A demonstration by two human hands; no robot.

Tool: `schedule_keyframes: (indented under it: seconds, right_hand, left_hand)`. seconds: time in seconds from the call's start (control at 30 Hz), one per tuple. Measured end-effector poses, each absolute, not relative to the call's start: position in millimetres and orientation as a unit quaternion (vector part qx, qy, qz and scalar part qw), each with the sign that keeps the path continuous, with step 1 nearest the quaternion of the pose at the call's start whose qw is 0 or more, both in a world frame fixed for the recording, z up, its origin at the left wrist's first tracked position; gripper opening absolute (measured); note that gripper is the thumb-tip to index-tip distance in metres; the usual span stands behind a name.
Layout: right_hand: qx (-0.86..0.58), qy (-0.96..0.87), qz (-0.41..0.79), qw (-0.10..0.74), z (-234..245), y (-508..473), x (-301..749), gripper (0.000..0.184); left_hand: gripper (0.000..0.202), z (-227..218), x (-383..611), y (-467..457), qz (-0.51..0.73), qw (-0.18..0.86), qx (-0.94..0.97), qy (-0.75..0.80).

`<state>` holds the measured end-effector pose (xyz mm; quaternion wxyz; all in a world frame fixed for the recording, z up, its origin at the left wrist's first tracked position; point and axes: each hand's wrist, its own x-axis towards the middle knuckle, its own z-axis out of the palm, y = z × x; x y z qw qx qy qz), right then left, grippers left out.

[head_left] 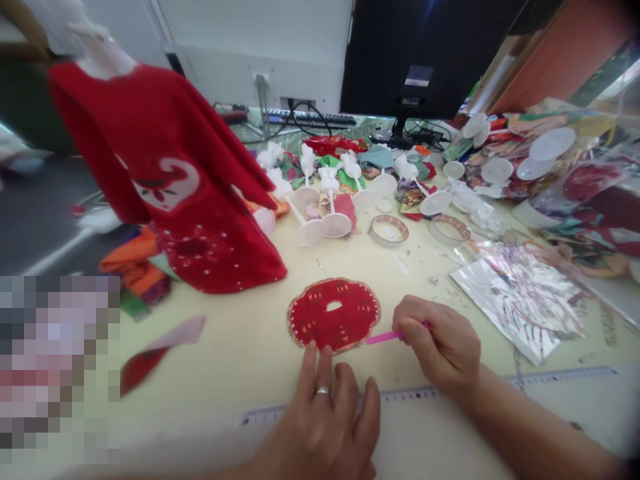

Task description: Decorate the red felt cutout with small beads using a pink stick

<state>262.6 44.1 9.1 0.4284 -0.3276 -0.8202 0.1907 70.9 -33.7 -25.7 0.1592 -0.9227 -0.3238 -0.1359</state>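
A round red fabric piece (333,315) with a gold beaded edge and a small hole in its middle lies flat on the pale yellow table (235,360). My left hand (327,413), wearing a ring, lies flat with its fingertips pressing the near edge of the fabric. My right hand (440,347) is closed on a thin pink stick (383,337), and the stick's tip touches the fabric's right edge.
A red doll dress (185,180) on a white figure stands at the left. White doll stands (320,200), tape rolls (389,231), fabric scraps and plastic bags (520,293) crowd the back and right. A clear ruler (550,379) lies along the near edge. A monitor (425,53) stands behind.
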Motion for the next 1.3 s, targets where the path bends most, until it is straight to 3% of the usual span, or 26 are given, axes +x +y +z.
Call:
schedule_keyframes:
  seconds: [1.3]
  right_hand:
    - [-0.332, -0.819, 0.192, 0.426, 10.4, 44.1, 261.5, 0.022]
  left_hand:
    - [0.053, -24.3, 69.0, -30.6, -0.113, 0.165, -0.93, -0.308]
